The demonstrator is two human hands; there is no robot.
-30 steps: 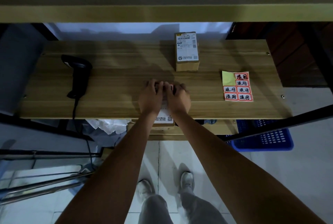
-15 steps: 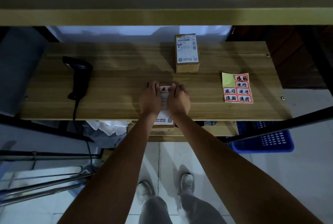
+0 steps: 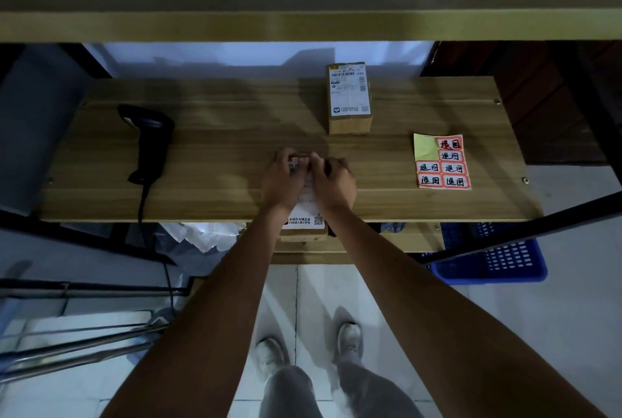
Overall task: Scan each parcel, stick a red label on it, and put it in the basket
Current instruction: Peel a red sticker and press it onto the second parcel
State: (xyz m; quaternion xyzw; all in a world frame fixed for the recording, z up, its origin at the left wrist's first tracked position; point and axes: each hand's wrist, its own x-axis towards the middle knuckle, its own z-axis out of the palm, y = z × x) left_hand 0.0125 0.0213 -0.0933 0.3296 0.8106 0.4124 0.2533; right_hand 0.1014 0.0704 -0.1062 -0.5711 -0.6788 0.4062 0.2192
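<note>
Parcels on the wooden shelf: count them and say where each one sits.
2. One parcel stands at the back middle of the shelf, untouched. The other parcel lies at the front edge under the left hand and right hand. Others may be hidden below.

Bare wooden shelf board [image 3: 235,135] is lying open between the black handheld scanner [image 3: 148,141] at left and the brown cardboard parcel [image 3: 350,98] standing far right of centre.
</note>
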